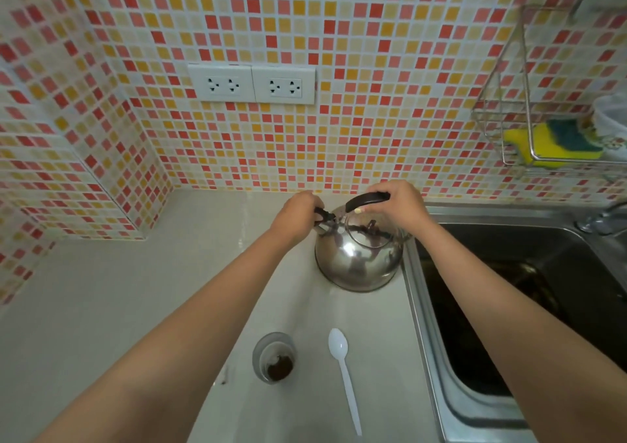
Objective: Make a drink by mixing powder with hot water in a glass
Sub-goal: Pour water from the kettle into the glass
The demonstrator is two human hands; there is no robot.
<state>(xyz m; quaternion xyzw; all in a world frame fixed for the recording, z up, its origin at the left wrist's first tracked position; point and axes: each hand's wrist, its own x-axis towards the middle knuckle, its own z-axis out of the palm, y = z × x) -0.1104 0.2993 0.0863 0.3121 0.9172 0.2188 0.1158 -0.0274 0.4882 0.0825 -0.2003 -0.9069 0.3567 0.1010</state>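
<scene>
A shiny steel kettle [358,259] stands on the pale counter beside the sink. My right hand [395,207] grips its black top handle. My left hand [298,217] is closed on the black fitting at the kettle's spout side. Near the front of the counter stands a small glass [274,357] with dark brown powder at its bottom. A white plastic spoon [344,371] lies flat to the right of the glass, bowl pointing away from me.
A steel sink [509,290] takes up the right side, with a tap [602,220] at its back. A wire rack [529,130] holding a yellow sponge hangs on the tiled wall. Two wall sockets [251,83] sit above the counter [101,307].
</scene>
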